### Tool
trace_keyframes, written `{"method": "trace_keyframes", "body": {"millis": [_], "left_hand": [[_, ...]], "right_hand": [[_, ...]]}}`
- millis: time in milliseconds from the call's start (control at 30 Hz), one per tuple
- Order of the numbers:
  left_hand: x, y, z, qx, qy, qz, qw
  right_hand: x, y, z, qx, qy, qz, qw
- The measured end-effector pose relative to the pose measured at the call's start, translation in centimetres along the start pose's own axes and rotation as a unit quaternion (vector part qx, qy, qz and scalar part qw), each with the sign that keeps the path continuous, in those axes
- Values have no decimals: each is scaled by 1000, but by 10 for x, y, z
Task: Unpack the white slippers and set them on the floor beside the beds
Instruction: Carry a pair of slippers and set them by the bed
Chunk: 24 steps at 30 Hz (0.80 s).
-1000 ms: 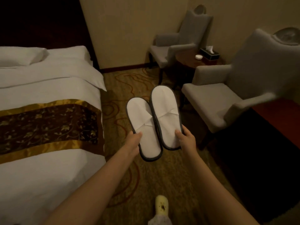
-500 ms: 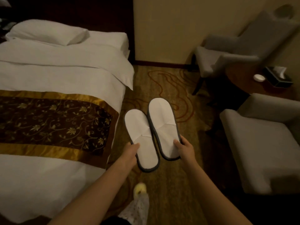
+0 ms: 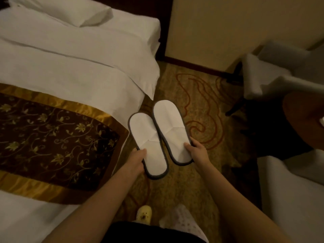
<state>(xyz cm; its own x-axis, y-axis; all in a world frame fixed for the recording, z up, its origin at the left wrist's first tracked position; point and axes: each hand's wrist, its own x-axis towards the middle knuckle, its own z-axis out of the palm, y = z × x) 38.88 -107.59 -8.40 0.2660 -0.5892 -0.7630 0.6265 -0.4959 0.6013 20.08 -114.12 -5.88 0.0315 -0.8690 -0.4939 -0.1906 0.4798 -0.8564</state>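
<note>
Two flat white fabric slippers with dark grey edging are held side by side above the patterned gold carpet [image 3: 198, 109], out of any wrapping and just beside the white-sheeted bed with its brown and gold runner [image 3: 57, 137]. The left slipper [image 3: 149, 146] is gripped at its heel end by the left hand [image 3: 136, 161], thumb pressed on top; the right slipper [image 3: 171, 130] is pinched the same way by the right hand [image 3: 197, 152]. Each long axis is seen running away from the person, toes pointed toward the far wall and tipped slightly left, heels nearest the body, uppers facing up. As each is held only at the heel, it is judged that a limp slipper could droop or twist on release and land crooked. The left one could also be caught under the overhanging bedsheet. A grey upholstered armchair [image 3: 289, 190] is seen at the right.
</note>
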Motion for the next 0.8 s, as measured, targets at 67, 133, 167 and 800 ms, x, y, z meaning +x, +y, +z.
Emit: {"method": "trace_keyframes", "body": {"millis": [67,133,167,800], "left_hand": [[23,10,5,-28,20,-2,999],[46,17,7,-55,48,0,997],[57,19,8,-68,64,-2,996],[261,-67,129,-416,342,15,842]], "right_hand": [[35,-8,9,-17,-22,12,1000],[72,-14,23,-41,-52,13,998],[91,-15,30,-58,-69,13,996],[415,1,84,-383,-457,-39,802]]}}
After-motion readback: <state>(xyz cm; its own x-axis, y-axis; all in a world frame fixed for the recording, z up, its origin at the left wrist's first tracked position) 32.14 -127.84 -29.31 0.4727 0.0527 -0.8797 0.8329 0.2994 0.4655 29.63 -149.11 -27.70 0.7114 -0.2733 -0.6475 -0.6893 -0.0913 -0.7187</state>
